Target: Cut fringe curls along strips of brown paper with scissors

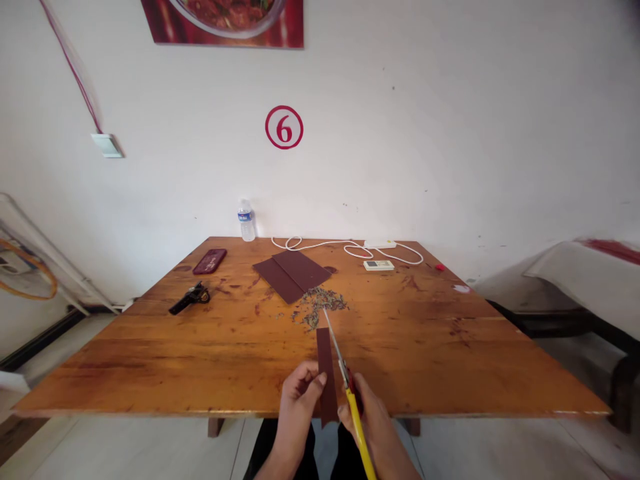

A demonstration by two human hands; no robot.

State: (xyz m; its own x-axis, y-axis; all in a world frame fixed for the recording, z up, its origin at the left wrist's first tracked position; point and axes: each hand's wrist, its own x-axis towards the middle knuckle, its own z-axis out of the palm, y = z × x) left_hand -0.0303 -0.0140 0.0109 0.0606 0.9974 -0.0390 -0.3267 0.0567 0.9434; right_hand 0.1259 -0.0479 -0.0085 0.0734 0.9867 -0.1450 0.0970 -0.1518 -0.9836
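Note:
Between the thumb and fingers of my left hand (299, 399) is a narrow dark reddish-brown strip (325, 350), pointing away from me above the table's front edge. My right hand (379, 423) grips a pair of shears with a yellow handle (358, 421). Their long thin blade (334, 337) runs forward just right of the strip; how far the blades are apart I cannot tell. Beyond the blade tip lies a pile of small greyish-brown scraps (320, 305). Two overlapping dark reddish-brown sheets (283, 279) lie behind the pile, at its left.
The wooden table (200, 363) meets the wall. On its left are a dark red phone-like case (210, 261), a black object (190, 298) and a water bottle (246, 223). A white cable, a power strip (380, 244) and a remote control (379, 265) lie at the back right.

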